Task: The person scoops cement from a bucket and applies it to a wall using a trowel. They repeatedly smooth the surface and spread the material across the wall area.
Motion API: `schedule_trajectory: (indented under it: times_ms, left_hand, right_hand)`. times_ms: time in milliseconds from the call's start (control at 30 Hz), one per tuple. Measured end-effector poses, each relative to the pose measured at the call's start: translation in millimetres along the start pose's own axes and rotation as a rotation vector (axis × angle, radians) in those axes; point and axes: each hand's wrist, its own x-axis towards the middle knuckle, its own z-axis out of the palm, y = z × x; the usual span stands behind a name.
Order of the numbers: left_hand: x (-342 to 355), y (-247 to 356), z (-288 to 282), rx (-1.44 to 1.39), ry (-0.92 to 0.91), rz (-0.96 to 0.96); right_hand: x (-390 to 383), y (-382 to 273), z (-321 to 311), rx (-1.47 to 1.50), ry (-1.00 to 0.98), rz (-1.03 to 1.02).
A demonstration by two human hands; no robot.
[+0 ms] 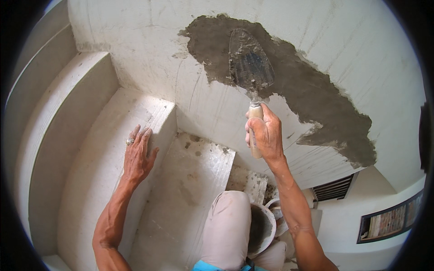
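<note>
My right hand (266, 132) is closed round the pale handle of a trowel (251, 65). The trowel's dark, mortar-smeared blade points up the wall, over a patch of wet grey mortar (312, 88). That patch runs from the upper middle down to the right across the white wall (144, 58). Whether the blade presses on the mortar or hovers just off it, I cannot tell. My left hand (139, 156) rests on the edge of a pale stair step (106, 131), fingers stretched out, a ring on one finger, holding nothing.
Pale steps climb to the left, and a lower step (185, 180) with mortar spots lies in the middle. Beside my knee stands a bucket (267, 235), with another container behind it. A dark slatted vent (334, 187) and a window (389, 221) are at the lower right.
</note>
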Motion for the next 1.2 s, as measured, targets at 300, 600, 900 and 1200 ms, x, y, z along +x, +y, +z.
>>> schedule_trajectory:
  times_ms: [300,600,900,1200]
  left_hand:
    - [-3,-2,0,0.01,0.013,0.006]
    - [-2,1,-1,-0.003,-0.009,-0.024]
    - [-2,-1,-2,0.005,-0.004,-0.016]
    - [-1,-1,0,0.009,-0.012,-0.018]
  right_hand:
    - [9,-5,4,0.024,0.107,-0.02]
    - [11,2,15,0.021,0.045,-0.038]
    - [13,0,8,0.037,-0.022,0.097]
    - [-11,-15,9,0.052,-0.062,0.132]
